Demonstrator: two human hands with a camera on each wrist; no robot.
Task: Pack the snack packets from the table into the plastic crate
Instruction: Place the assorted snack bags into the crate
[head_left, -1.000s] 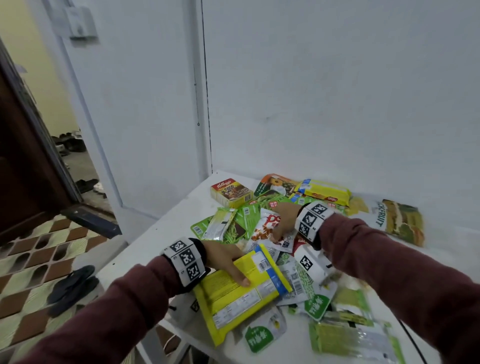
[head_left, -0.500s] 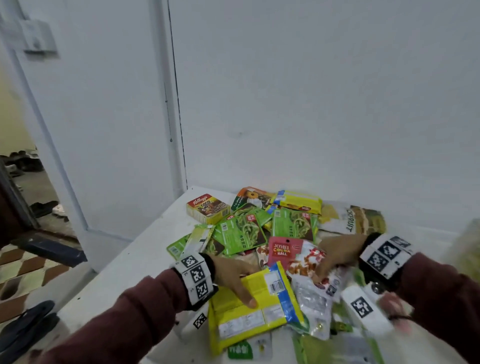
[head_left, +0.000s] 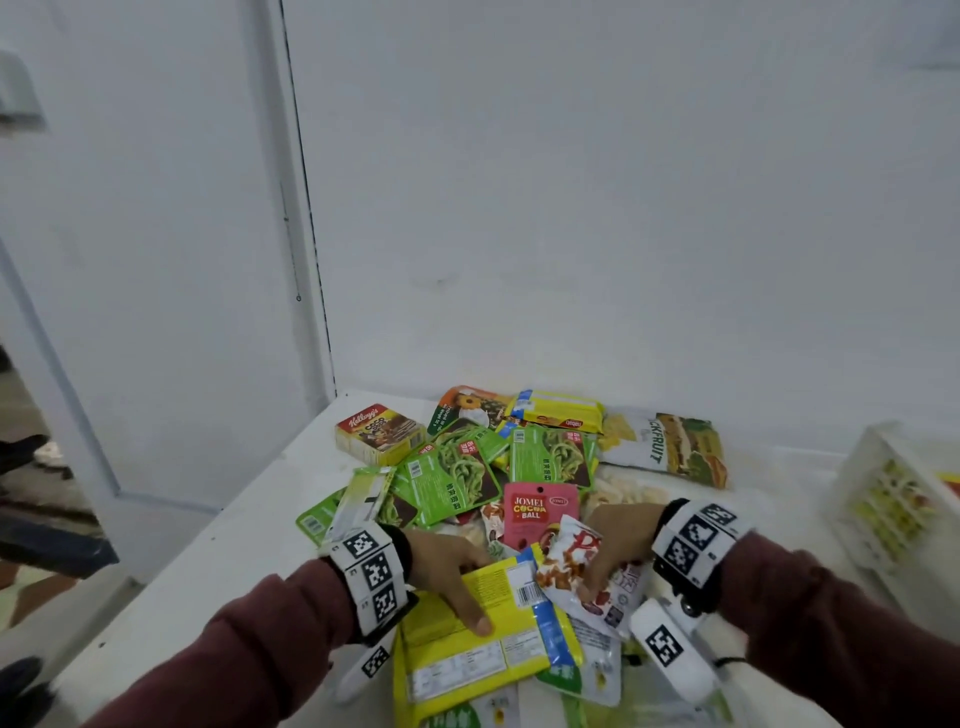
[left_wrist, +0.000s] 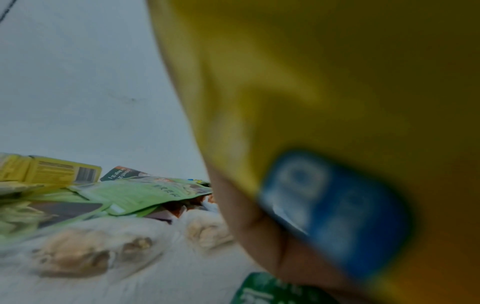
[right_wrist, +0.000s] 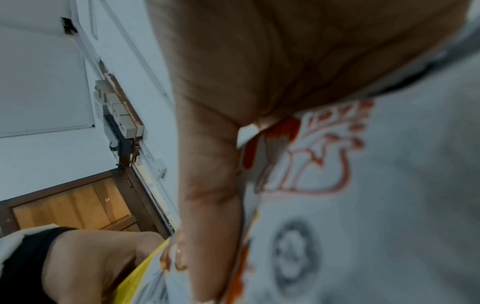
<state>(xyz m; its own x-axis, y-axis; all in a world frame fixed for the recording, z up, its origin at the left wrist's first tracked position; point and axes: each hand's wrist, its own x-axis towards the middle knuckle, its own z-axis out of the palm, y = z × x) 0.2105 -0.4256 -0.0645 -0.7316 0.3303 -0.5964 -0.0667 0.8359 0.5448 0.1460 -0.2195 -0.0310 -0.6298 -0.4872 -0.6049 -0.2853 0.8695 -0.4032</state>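
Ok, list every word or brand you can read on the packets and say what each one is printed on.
"Kellogg's COCO": small cereal box, far left of the pile.
"JOMEI COCOA BALL": pink pouch.
"CKFRUIT": white and green bag; its first letters are covered.
Large red "P": white pouch in the right hand; the rest is hidden.
Green packets: characters too small to read.
Yellow packet in the left hand: fine print blurred.

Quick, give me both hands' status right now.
Left hand: grips the big yellow packet.
Right hand: holds the white and orange snack packet.
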